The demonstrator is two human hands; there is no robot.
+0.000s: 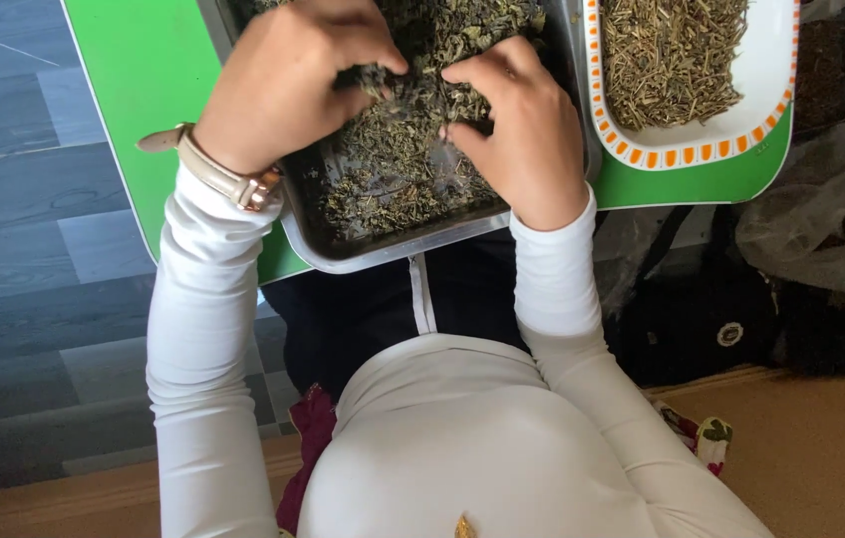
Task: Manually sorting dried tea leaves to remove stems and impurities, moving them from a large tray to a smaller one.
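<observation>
- Two hands work in a metal tray (398, 254) of dried green-brown leaves (393, 169), which lie heaped across most of the tray's floor, thinner toward the near edge.
- The left hand (288, 80) has its fingers curled shut around a clump of the leaves, thumb tip pressed against it.
- The right hand (517, 120) sits just beside it, fingers bent and closed on the same clump (the fingertips of both hands nearly meet over the pile).
- A watch with a beige strap (208, 164) sits on the left wrist, above a long white sleeve (198, 349).
- The tray rests on a bright green table (148, 80) with a pale edge, its near rim overhanging the person's lap.
- To the right of the tray, touching or just beside it, stands a white dish with an orange-checked rim (731, 139), holding drier, straw-like herb stalks (672, 55).
- The floor at left is grey plank-patterned flooring (24, 219); a tan mat or carpet (821, 448) lies at the lower right.
- Dark bags and a crumpled clear plastic sack (826, 219) crowd the space beneath the table's right end.
</observation>
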